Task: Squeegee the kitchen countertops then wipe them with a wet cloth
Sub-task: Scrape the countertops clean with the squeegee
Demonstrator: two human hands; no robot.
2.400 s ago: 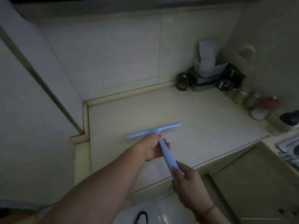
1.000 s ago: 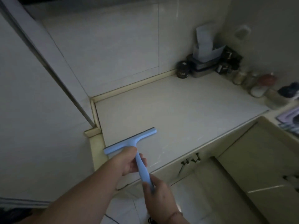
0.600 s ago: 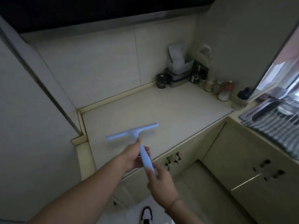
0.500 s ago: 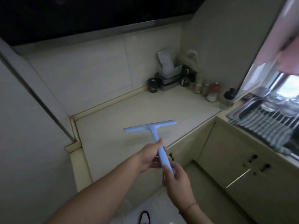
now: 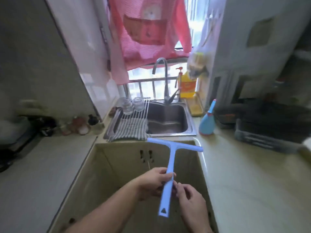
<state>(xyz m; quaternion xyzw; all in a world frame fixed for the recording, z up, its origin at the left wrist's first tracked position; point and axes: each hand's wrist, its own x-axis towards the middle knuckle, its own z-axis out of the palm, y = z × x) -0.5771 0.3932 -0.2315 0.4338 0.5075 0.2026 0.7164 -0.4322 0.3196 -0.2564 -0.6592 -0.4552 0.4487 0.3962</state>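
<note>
Both hands hold the blue squeegee [image 5: 170, 167] in mid-air at lower centre of the frame: the left hand [image 5: 154, 183] has its grip curled round the handle, and the right hand [image 5: 190, 198] pinches it from the other side. Its blade hovers off the table [image 5: 252, 182], below the steel sink [image 5: 168, 120]. I judge the squeegee stage unfinished, since the table at right looks untouched. A striped cloth [image 5: 129, 130] lies on the sink rack, so wiping remains.
</note>
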